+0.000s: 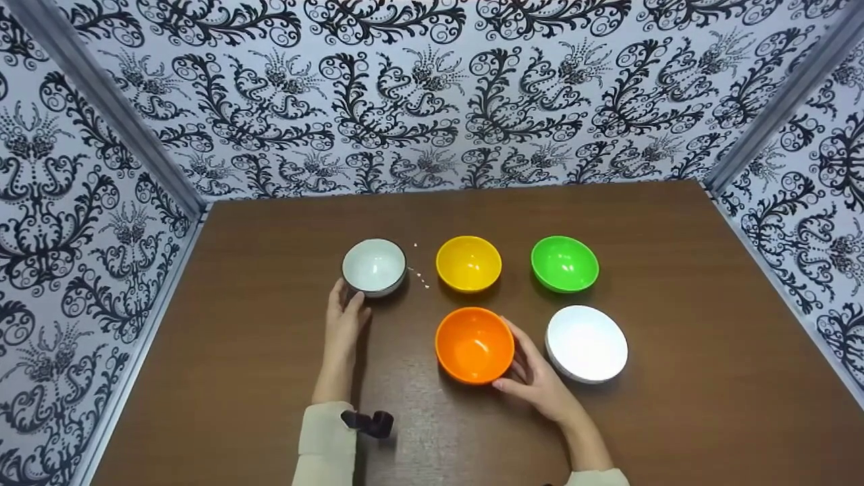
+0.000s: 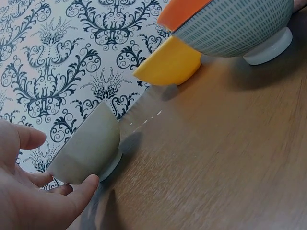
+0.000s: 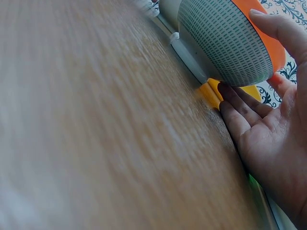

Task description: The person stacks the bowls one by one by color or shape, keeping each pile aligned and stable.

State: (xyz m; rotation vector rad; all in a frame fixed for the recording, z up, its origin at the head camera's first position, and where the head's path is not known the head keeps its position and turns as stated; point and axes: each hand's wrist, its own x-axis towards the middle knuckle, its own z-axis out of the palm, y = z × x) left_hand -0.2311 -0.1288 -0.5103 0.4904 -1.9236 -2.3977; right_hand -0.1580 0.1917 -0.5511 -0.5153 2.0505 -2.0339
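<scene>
A small pale bowl with a dark rim stands at the left, and my left hand is at its near side. In the left wrist view the thumb is spread apart from that bowl, while the other fingertips lie right at its lower wall. My right hand grips a bigger bowl, orange inside, from the right. Its thumb is at the rim, with the fingers reaching round and under the dashed grey-green outside.
Behind the orange bowl stands a yellow bowl, with a green bowl to its right. A white bowl is close beside the right hand. Tiny white bits lie between the pale and yellow bowls. Patterned walls border the brown table.
</scene>
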